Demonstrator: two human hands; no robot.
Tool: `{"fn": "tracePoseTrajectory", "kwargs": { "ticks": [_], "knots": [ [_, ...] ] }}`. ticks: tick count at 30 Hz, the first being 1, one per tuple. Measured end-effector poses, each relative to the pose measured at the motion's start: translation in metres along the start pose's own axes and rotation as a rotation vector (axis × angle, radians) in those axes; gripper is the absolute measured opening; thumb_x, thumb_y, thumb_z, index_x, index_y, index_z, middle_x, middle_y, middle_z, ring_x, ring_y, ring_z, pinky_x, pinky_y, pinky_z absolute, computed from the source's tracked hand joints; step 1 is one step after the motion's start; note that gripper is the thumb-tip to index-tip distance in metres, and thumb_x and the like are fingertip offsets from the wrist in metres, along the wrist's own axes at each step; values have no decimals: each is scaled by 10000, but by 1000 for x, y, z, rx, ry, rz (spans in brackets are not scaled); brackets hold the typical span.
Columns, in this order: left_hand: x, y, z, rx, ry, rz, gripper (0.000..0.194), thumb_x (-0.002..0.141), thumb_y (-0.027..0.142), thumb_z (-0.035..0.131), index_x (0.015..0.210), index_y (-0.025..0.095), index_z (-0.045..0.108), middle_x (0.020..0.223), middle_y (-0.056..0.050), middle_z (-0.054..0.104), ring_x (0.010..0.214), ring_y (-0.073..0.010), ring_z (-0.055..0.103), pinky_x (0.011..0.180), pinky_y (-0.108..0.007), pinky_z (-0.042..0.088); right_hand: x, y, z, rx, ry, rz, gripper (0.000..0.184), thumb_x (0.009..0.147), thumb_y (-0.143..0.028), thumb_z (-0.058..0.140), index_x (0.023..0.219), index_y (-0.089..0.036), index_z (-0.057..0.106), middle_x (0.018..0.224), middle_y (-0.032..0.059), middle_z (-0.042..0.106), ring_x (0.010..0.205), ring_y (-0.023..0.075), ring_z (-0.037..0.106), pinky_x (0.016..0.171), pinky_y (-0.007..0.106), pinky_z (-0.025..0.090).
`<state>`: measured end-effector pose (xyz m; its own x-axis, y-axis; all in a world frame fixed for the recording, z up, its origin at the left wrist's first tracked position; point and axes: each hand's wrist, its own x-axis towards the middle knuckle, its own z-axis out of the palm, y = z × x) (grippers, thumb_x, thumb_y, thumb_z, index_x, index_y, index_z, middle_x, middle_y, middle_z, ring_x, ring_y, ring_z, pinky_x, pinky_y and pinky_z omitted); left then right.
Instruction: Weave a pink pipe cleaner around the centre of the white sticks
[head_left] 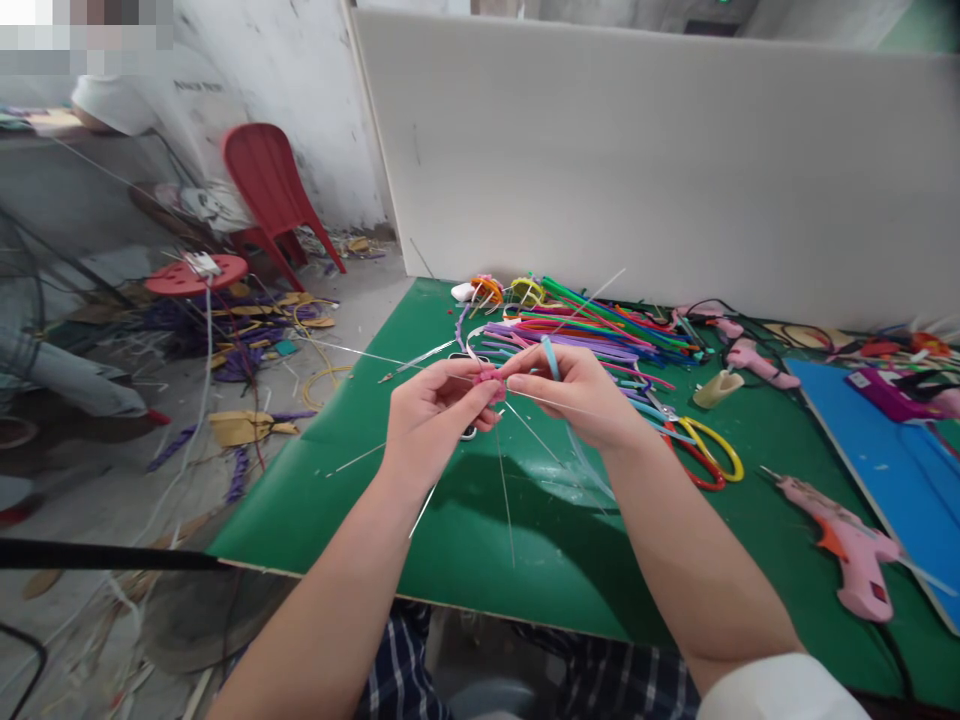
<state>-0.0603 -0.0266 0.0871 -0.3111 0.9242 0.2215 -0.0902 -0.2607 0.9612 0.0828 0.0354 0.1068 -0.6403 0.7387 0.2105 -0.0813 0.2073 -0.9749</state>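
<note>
Both my hands meet above the green table (360, 510), pinching a small pink fuzzy piece (491, 382) between them. My left hand (435, 412) is closed on it from the left. My right hand (577, 395) is closed on it from the right, with a light blue strip (551, 356) looped over its fingers. Thin clear wires (510, 500) run out from the piece, down and to the sides.
A heap of coloured pipe cleaners (592, 330) lies behind my hands. Yellow-and-red scissors (709, 455) sit right of my right hand. A pink glue gun (851, 550) lies front right, others farther back (757, 362). A blue board (892, 460), a white partition (637, 150), a red chair (270, 190) and floor litter surround the table.
</note>
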Motion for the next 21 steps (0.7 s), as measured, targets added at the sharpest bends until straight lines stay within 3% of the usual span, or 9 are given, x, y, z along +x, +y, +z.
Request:
{"fn": "tracePoseTrajectory", "kwargs": {
  "ticks": [4, 9, 16, 21],
  "knots": [
    [-1, 3, 1, 25, 10, -11, 181, 663, 258, 693, 805, 160, 639, 634, -8, 666, 447, -99, 591, 415, -185, 490, 0, 1, -1, 10, 3, 9, 170, 713, -313, 647, 800, -167, 642, 605, -32, 538, 450, 30, 360, 398, 187, 244],
    [-2, 4, 1, 50, -1, -28, 200, 651, 279, 703, 802, 164, 642, 626, -10, 663, 464, -113, 603, 435, -199, 509, 0, 1, -2, -70, 2, -31, 139, 714, -295, 639, 773, -169, 641, 594, -33, 519, 498, 46, 381, 447, 197, 287],
    [-2, 2, 0, 20, -83, -89, 206, 664, 281, 695, 817, 154, 639, 642, -18, 656, 476, -107, 598, 457, -205, 520, 0, -1, -5, -284, 31, -94, 136, 722, -291, 635, 738, -156, 633, 613, -32, 508, 483, 39, 289, 443, 214, 227],
    [0, -2, -1, -70, -147, -157, 190, 659, 280, 702, 790, 159, 638, 647, -17, 656, 500, -93, 599, 448, -169, 502, 1, 0, -5, -268, 50, -108, 126, 728, -273, 625, 699, -154, 593, 585, -44, 477, 482, 37, 297, 446, 212, 230]
  ]
}}
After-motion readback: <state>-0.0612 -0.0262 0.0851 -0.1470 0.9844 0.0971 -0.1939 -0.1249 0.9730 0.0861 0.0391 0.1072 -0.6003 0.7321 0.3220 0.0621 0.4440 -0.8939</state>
